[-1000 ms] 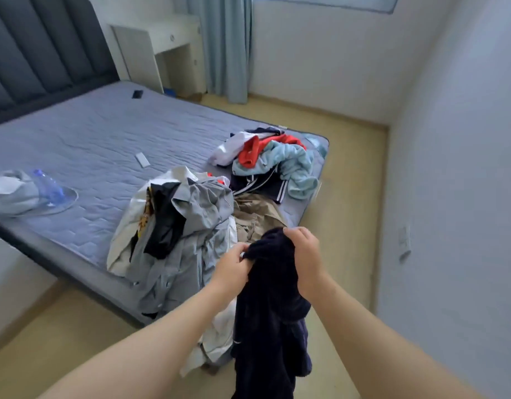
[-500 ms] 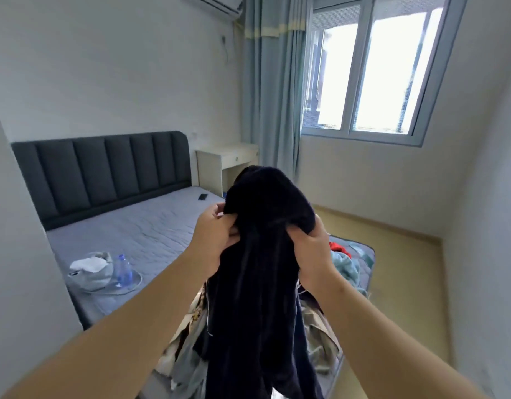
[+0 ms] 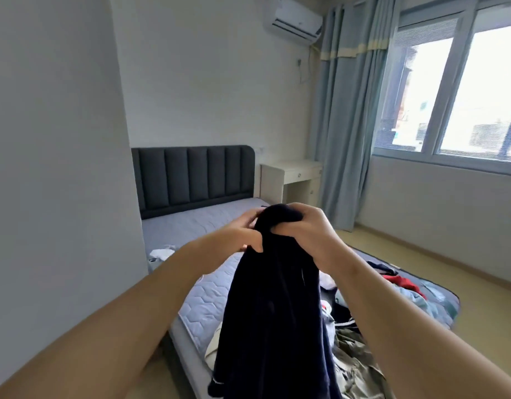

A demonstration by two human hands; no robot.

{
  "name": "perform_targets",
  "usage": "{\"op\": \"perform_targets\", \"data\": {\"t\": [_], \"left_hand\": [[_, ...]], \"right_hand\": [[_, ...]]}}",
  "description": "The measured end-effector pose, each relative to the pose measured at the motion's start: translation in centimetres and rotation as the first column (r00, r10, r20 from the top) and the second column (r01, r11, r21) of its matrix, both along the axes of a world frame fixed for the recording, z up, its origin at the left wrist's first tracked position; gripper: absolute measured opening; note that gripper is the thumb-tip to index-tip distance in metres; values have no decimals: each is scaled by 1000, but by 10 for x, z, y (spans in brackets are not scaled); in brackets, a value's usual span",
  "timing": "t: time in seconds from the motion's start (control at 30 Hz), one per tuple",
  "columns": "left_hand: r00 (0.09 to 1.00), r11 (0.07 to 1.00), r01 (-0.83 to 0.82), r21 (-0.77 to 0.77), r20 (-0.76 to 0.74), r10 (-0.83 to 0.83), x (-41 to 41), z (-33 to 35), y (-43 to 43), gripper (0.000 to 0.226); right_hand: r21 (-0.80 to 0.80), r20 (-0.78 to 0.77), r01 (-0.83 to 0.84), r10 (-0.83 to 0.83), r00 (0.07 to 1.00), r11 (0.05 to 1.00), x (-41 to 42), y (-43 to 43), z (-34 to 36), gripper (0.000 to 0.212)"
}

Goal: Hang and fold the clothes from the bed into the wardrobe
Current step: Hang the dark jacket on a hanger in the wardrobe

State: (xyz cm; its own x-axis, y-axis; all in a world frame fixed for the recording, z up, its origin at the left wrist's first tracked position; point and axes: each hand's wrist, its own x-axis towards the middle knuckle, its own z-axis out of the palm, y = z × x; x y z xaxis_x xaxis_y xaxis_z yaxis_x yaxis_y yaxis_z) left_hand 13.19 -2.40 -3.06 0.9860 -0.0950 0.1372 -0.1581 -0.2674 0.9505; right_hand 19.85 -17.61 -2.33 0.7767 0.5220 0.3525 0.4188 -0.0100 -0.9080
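A dark navy garment (image 3: pixel 274 312) hangs in front of me above the foot of the bed (image 3: pixel 208 298). My left hand (image 3: pixel 242 236) pinches its top edge on the left side. My right hand (image 3: pixel 311 228) grips the bunched top from the right, fingers curled over the fabric. The cloth drops down past the lower edge of the frame. Behind it a pile of clothes (image 3: pixel 355 349) lies on the mattress, with a red and light blue heap (image 3: pixel 407 286) farther right. The wardrobe is out of view.
A white wall corner (image 3: pixel 75 168) stands close on my left. The dark padded headboard (image 3: pixel 193 180) and a cream bedside desk (image 3: pixel 291 177) are at the far end. Blue curtains (image 3: pixel 343 125) and a window (image 3: pixel 461 90) fill the right. Wooden floor (image 3: pixel 421 257) runs along the bed's right side.
My view has risen from the bed to the room. Both hands lifted the navy garment off the pile and now hold its top slightly lower and closer together.
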Motion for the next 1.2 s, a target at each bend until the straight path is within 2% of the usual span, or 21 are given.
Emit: {"op": "perform_targets", "data": {"t": [0.03,0.07,0.13,0.17,0.23,0.33,0.43,0.53,0.63,0.73,0.9,1.0,1.03,1.1,1.17,1.2], "left_hand": [[993,998,2,56,-115,5,-7,-3,4,54],[983,989,-48,140,-170,72,-12,-7,7,43],[948,927,-259,273,-114,298,-19,-14,10,20],[911,888,-372,272,-76,405,-25,-16,11,11],[820,817,-554,162,-63,569,-41,-19,14,6],[708,696,-706,-128,-151,690,-76,-15,20,10],[540,463,-840,-284,-339,771,-127,-7,36,17],[382,252,-910,-329,-428,819,-193,-4,57,21],[211,141,-972,-190,-423,881,-261,-8,66,15],[14,9,-1000,-14,-374,927,-319,-15,68,7],[-311,-281,-934,222,-110,944,-420,-30,85,20],[-416,-386,-826,411,18,909,-489,-36,95,35],[-430,-401,-789,465,47,901,-512,-37,98,32],[-477,-449,-693,564,109,872,-564,-43,104,10],[-560,-542,-654,528,145,816,-599,-47,107,9],[-622,-617,-658,431,151,769,-618,-49,109,12]], "right_hand": [[-73,21,-19,21,1000,997,-1,5,-2,16],[-144,40,-35,42,998,989,-2,10,-5,15],[-228,58,-55,70,996,972,-5,18,-14,17],[-237,47,-61,74,996,970,-6,22,-20,17],[-221,4,-66,69,998,973,-11,30,-34,17],[-310,85,-90,122,989,947,-17,43,-59,22],[-515,161,-67,173,972,854,-27,60,-97,17],[-641,121,-85,210,970,763,-50,84,-125,7],[-500,20,-216,261,965,838,-91,122,-122,16],[-353,-29,-392,409,912,849,-149,162,-99,22],[-253,-11,-651,671,742,716,-259,216,-61,27],[-239,41,-726,754,656,644,-324,245,-51,27],[-231,55,-747,775,629,623,-346,255,-49,24],[-240,79,-766,798,597,597,-395,275,-47,20],[-287,120,-753,802,585,592,-428,288,-46,35],[-327,169,-735,802,573,594,-446,295,-46,40]]}}
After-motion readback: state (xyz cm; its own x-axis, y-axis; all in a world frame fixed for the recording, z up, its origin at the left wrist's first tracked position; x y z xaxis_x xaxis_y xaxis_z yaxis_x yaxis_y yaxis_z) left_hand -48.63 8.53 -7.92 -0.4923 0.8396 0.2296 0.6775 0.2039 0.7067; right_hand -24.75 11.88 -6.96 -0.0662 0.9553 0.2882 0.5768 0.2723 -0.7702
